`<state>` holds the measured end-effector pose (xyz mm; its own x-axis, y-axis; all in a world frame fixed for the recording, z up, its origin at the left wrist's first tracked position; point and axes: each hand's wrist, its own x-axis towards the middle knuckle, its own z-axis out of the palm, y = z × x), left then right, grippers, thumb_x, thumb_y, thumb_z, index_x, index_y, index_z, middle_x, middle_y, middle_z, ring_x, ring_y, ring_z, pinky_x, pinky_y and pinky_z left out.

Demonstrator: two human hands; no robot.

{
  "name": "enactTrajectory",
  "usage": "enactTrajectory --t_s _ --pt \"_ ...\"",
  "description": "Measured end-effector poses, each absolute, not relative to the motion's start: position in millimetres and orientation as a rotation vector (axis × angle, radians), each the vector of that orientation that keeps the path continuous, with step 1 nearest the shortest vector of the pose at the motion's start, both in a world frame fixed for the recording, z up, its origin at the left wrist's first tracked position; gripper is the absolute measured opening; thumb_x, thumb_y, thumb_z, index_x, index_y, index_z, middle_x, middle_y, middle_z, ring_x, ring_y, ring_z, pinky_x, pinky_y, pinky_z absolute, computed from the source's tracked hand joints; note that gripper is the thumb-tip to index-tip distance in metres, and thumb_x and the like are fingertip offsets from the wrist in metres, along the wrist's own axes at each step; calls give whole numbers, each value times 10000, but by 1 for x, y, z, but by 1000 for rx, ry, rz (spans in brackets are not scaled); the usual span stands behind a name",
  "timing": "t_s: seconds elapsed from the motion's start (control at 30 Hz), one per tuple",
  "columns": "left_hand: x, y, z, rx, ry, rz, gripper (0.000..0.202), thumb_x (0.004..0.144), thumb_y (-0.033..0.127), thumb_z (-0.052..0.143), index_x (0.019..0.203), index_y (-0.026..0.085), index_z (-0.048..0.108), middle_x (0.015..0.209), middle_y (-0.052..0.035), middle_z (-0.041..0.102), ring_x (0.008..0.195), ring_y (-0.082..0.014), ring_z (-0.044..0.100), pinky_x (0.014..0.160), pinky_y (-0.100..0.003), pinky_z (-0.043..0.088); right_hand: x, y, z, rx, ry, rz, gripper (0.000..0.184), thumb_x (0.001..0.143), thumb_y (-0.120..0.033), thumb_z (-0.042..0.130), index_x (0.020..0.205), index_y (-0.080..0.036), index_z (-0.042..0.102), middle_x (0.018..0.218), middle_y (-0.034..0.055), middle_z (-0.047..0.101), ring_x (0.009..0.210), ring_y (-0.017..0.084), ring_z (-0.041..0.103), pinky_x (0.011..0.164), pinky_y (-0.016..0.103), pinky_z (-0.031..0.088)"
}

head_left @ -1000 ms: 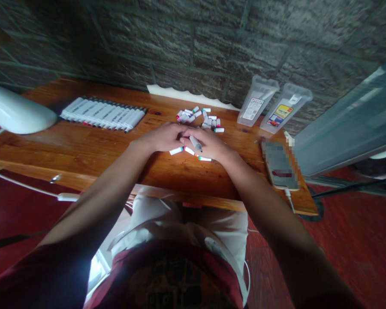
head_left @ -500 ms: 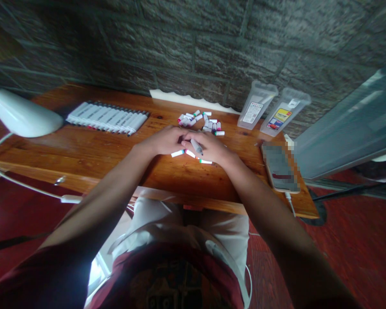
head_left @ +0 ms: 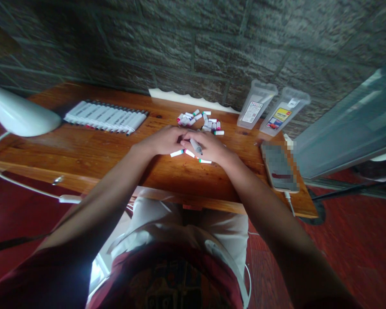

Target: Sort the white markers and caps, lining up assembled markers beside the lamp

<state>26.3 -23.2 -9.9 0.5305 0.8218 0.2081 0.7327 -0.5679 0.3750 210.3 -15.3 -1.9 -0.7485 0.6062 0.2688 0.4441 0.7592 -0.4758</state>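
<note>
In the middle of the desk my two hands meet over a loose group of small caps. My right hand (head_left: 207, 145) is closed round a pale grey marker (head_left: 196, 146), whose narrow dark end points back toward me. My left hand (head_left: 170, 140) is closed against the fingers of the right one; its fingertips are hidden, so I cannot make out what they hold. White caps (head_left: 189, 153) with coloured ends lie partly under and in front of my hands. Behind them more caps (head_left: 209, 124) form a loose pile.
A row of white markers (head_left: 106, 116) lies side by side on the wooden desk (head_left: 93, 154). At left stands a white lamp (head_left: 22, 113). Two clear plastic cases (head_left: 257, 103) stand at the back right, and a plugged-in phone (head_left: 280, 167) lies near the right edge.
The view has shifted very slightly. Both hands and the marker keep practically the same pose and place.
</note>
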Motion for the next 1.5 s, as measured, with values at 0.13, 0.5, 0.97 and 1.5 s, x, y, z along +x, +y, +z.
enactTrajectory --t_s 0.13,0.5,0.97,1.5 --pt "25 -24 -11 2519 1299 545 292 779 337 529 946 148 676 924 -39 710 798 -165 616 747 -237 456 210 -15 -2 -789 -2548 560 160 913 -264 553 950 -174 681 827 16 685 741 129 594 704 237 380" --pt "26 -27 -11 2528 1335 543 301 784 326 534 980 149 677 956 -49 713 823 -178 633 760 -239 462 210 -14 -4 -754 -2553 560 161 911 -268 555 961 -173 675 877 24 695 784 132 605 730 239 388" --pt "20 -36 -6 2462 1210 667 170 838 303 562 889 163 645 812 -34 688 720 -140 610 686 -231 472 210 -15 -10 -799 -2395 520 222 903 -355 530 801 -199 650 648 -11 637 605 119 561 581 209 358" --pt "-1 24 18 2293 1752 1111 297 902 379 475 816 168 666 813 -46 715 751 -171 647 731 -271 480 206 -17 3 -970 -1672 622 352 943 -456 400 905 -218 656 805 31 693 750 175 634 702 252 442"
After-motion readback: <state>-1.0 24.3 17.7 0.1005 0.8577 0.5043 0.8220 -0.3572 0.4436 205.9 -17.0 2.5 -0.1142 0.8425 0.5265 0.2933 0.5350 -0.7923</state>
